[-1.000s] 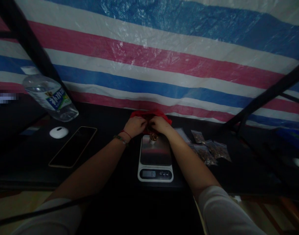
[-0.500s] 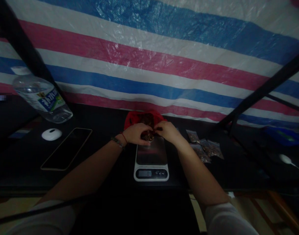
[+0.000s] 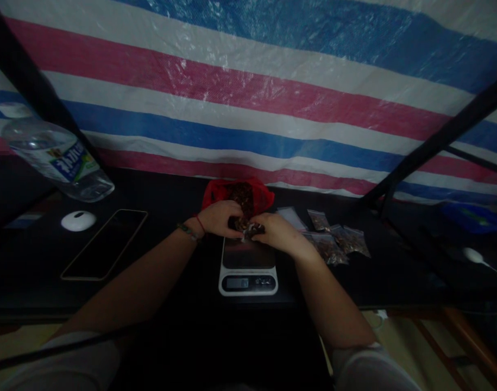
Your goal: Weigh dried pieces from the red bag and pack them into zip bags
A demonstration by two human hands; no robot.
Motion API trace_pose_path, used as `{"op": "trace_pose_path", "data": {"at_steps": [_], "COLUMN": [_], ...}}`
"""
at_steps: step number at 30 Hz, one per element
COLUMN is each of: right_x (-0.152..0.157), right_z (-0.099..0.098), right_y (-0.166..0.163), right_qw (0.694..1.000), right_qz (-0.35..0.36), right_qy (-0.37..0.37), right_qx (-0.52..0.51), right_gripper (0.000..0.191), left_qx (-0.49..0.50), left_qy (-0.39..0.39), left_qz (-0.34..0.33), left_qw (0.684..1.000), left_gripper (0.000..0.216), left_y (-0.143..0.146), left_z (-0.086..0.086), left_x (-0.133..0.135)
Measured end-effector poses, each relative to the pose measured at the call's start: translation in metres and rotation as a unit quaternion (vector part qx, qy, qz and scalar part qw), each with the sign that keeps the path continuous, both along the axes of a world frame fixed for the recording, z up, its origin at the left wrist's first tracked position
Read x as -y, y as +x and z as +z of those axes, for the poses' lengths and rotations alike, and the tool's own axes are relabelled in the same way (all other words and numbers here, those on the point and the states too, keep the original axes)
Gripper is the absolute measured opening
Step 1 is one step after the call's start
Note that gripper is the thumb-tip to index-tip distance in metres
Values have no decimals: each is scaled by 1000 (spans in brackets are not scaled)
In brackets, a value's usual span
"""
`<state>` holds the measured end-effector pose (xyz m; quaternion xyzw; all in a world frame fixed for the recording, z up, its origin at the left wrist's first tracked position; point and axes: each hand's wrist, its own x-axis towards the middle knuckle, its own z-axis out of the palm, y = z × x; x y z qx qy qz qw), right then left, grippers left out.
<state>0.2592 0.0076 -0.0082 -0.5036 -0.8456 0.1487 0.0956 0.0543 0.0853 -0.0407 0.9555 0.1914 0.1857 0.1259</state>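
My left hand (image 3: 220, 218) and my right hand (image 3: 280, 233) grip a small clear bag of brown bits (image 3: 248, 228) from either side. The bag is over the back part of a white kitchen scale (image 3: 248, 258); whether it rests on the plate I cannot tell. Fingers cover part of the bag. The scale's display is lit, its digits blurred. Just behind my hands an open red bag (image 3: 265, 194) holds a heap of dark brown pieces (image 3: 242, 195).
Right of the scale lie several filled zip bags (image 3: 329, 248) and flat clear bags (image 3: 292, 218). To the left are a phone (image 3: 105, 244), a white mouse (image 3: 78, 220) and a plastic bottle (image 3: 61, 155). A blue tray (image 3: 474, 217) sits far right. Striped sheeting hangs behind the desk.
My right hand has come away from the red bag's edge, down to the small clear bag. More of the red bag and the flat clear bags now shows. The view has shifted slightly.
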Motion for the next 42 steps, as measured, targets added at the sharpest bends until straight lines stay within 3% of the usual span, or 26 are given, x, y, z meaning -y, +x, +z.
{"op": "trace_pose_path", "data": {"at_steps": [5, 9, 14, 21, 25, 32, 35, 42], "right_x": [3, -1, -5, -35, -70, -102, -104, -106], "right_z": [2, -4, -7, -6, -11, -14, -16, -26], "right_y": [9, 17, 26, 18, -7, -31, -29, -27], "right_qw": [990, 973, 968, 971, 990, 993, 989, 991], "right_qz": [3, 0, -13, -53, -23, -14, -20, -28], "right_qy": [-83, -131, -106, -10, 32, -33, -46, 8], "right_qx": [-115, -187, -226, -234, -137, 115, 137, 127], "right_gripper": [44, 43, 38, 29, 32, 29, 29, 26], "left_qx": [-12, -19, 29, 71, 4, -78, -76, -80], "left_qy": [6, 1, -18, 33, 40, 34, 37, 41], "left_qz": [-14, -11, -17, 158, 186, 231, 260, 280], "left_qw": [1000, 1000, 999, 984, 982, 969, 962, 956], "left_gripper": [42, 46, 47, 28, 27, 23, 23, 23], "left_y": [2, 3, -3, -3, 3, 3, 4, 10], "left_z": [1, 3, 1, -17, -26, -29, -33, -40], "left_x": [1, 3, -3, -23, -30, -33, -36, -41]}}
